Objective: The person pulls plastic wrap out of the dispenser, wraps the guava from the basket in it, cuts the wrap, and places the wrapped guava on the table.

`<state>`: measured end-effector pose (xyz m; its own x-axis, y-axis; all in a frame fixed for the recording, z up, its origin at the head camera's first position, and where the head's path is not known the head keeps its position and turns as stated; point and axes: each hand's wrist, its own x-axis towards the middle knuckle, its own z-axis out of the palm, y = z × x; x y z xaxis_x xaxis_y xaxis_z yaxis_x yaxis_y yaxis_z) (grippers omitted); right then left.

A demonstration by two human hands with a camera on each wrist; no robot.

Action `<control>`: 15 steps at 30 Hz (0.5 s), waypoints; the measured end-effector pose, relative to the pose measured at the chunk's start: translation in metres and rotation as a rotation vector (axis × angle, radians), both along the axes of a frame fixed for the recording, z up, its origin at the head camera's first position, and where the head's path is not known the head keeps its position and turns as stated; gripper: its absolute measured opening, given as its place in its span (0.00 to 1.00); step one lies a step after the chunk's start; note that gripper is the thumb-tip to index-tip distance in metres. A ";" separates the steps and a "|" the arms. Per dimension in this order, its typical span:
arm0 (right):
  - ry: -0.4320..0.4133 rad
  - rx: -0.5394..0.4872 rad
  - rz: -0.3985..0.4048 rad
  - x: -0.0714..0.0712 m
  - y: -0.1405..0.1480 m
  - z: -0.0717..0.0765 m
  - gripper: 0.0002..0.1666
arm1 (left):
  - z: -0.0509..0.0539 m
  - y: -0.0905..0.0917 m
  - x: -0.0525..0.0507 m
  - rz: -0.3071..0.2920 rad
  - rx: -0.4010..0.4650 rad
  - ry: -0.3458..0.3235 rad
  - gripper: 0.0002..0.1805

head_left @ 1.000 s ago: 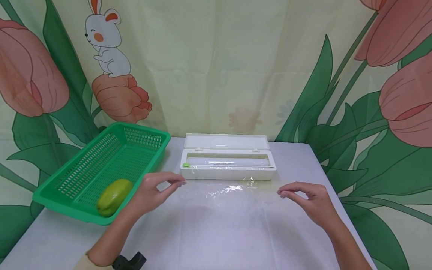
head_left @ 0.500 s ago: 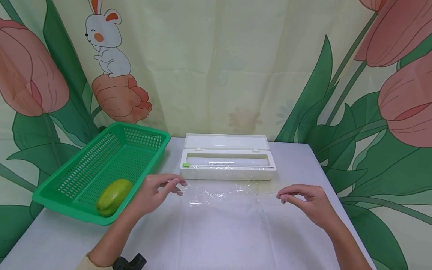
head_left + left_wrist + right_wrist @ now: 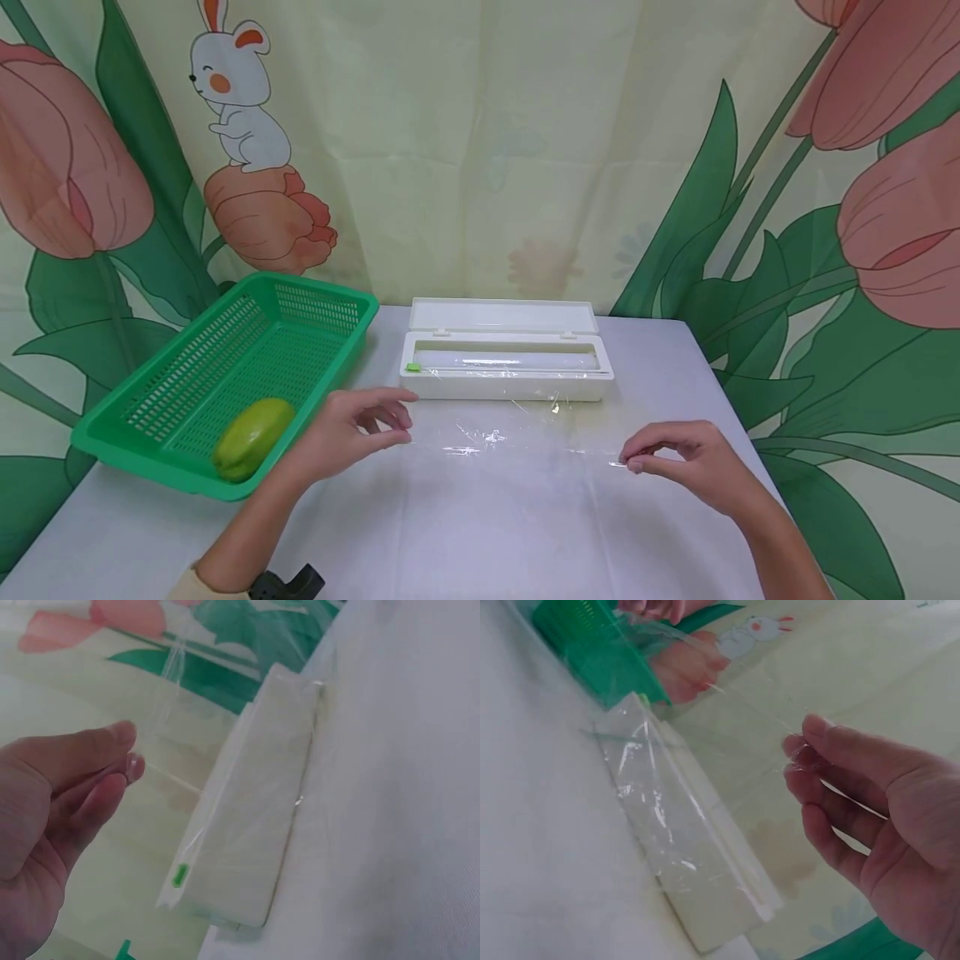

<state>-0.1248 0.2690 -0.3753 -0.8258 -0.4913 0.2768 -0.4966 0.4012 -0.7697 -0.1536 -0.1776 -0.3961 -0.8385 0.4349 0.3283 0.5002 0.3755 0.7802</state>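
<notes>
Clear plastic film (image 3: 491,437) stretches from a white box (image 3: 506,387) toward both hands, its front edge showing as thin glints. My left hand (image 3: 356,429) holds the film's left corner near the thumb tip, index finger extended; in the left wrist view film shines at the fingertips of the left hand (image 3: 71,795). The right corner is pinched between thumb and fingers of my right hand (image 3: 697,462). The right wrist view shows creased film running to the right hand (image 3: 877,810). Inside the box lies a roll (image 3: 506,360) under the raised lid (image 3: 502,315).
A green basket (image 3: 352,358) stands at the left, beside my left forearm, with a yellow-green fruit (image 3: 253,439) in it. On the box's left end is a small green slider (image 3: 413,367). A printed curtain (image 3: 480,167) hangs behind the white-covered table (image 3: 510,533).
My right hand has come slightly nearer and lower. The left hand's thumb and index finger have spread apart. The film's front edge has shifted toward me, and its glints have moved.
</notes>
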 end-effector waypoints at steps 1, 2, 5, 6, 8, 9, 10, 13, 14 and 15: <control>-0.010 -0.001 0.017 0.000 0.001 0.000 0.11 | 0.000 0.000 0.000 0.002 -0.013 0.014 0.23; -0.025 -0.001 0.031 0.000 0.001 0.000 0.11 | -0.001 0.000 -0.001 0.002 -0.025 0.038 0.23; -0.074 -0.002 0.100 0.000 0.004 -0.001 0.12 | -0.002 0.000 -0.002 -0.003 -0.052 0.079 0.24; -0.096 -0.009 0.131 0.000 0.005 -0.002 0.13 | -0.003 0.000 -0.002 -0.004 -0.056 0.086 0.24; -0.152 -0.017 0.196 0.001 0.006 -0.003 0.15 | -0.004 0.000 -0.003 -0.008 -0.060 0.103 0.22; -0.183 -0.021 0.232 0.001 0.007 -0.004 0.16 | -0.004 0.000 -0.003 -0.006 -0.066 0.109 0.21; -0.215 -0.024 0.266 0.001 0.007 -0.004 0.17 | -0.004 0.001 -0.003 -0.007 -0.067 0.116 0.20; -0.298 0.001 0.316 0.001 0.006 -0.006 0.15 | -0.004 0.002 -0.004 -0.005 -0.079 0.117 0.16; -0.316 0.018 0.304 0.001 0.005 -0.006 0.14 | -0.004 0.003 -0.005 -0.005 -0.086 0.116 0.16; -0.313 0.036 0.281 0.001 0.004 -0.006 0.13 | -0.004 0.003 -0.005 -0.006 -0.093 0.112 0.15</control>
<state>-0.1240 0.2729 -0.3809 -0.6999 -0.7142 0.0123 -0.3353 0.3133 -0.8885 -0.1587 -0.1742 -0.3998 -0.7962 0.4725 0.3779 0.5848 0.4407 0.6810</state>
